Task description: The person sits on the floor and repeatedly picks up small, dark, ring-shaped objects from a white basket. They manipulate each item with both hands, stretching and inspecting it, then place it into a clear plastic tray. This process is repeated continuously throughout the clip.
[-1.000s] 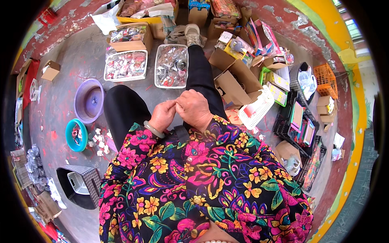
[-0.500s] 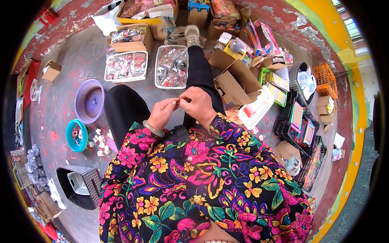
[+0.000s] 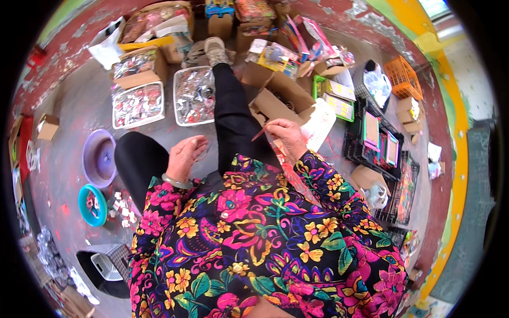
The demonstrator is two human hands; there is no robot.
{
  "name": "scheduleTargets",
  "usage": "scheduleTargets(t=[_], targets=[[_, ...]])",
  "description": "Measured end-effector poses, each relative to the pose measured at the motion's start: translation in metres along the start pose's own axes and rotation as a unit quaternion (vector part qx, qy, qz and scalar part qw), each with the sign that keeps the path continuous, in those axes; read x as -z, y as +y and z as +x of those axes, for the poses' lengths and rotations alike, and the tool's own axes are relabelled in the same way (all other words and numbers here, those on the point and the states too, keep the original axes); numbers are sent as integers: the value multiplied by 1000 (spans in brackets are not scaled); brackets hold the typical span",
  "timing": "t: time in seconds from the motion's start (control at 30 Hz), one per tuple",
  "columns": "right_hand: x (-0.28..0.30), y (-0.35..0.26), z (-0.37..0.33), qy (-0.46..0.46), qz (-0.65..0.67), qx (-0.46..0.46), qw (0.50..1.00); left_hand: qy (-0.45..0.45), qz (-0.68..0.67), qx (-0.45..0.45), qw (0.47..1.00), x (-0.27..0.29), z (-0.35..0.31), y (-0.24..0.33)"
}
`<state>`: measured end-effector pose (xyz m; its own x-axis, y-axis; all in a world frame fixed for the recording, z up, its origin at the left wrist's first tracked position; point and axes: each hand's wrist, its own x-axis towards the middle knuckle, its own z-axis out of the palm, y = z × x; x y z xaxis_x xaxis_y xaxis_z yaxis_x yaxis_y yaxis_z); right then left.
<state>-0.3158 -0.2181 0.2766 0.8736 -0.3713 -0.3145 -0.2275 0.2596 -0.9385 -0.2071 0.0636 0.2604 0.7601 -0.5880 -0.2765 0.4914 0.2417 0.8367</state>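
Note:
My right hand (image 3: 286, 137) pinches a thin reddish-brown strip (image 3: 258, 133) that sticks out to the left of its fingertips. What the strip is, I cannot make out. Over the edge of my lap, my left hand (image 3: 184, 157) hangs with its fingers loosely curled and apart, and nothing shows in it. A reddish see-through plastic piece (image 3: 294, 177) lies between my right forearm and my body. Beyond my right hand stand an opened cardboard box (image 3: 281, 100) and a white plastic basket (image 3: 321, 124).
Ahead are two white baskets of small wrapped packets, one on the left (image 3: 139, 105) and one on the right (image 3: 193, 95). To the left stand a purple basin (image 3: 99, 159) and a teal bowl (image 3: 93, 205). Black crates (image 3: 371, 140) and an orange crate (image 3: 403, 78) line the right.
My hands have come apart: the right went right with the thin strip, the left moved left and loosened. The view has shifted, and the reddish plastic now shows beside my right forearm.

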Motion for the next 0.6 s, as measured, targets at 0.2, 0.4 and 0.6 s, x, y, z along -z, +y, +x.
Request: scheduleTargets(t=[0.2, 0.4, 0.6], targets=[[116, 26, -64, 161, -79, -18, 984, 0, -12, 11, 1000, -4, 1, -1], [207, 99, -122, 287, -180, -155, 928, 8, 9, 28, 1000, -4, -1, 1], [262, 156, -129, 291, -333, -182, 878, -1, 25, 42, 999, -5, 0, -2]])
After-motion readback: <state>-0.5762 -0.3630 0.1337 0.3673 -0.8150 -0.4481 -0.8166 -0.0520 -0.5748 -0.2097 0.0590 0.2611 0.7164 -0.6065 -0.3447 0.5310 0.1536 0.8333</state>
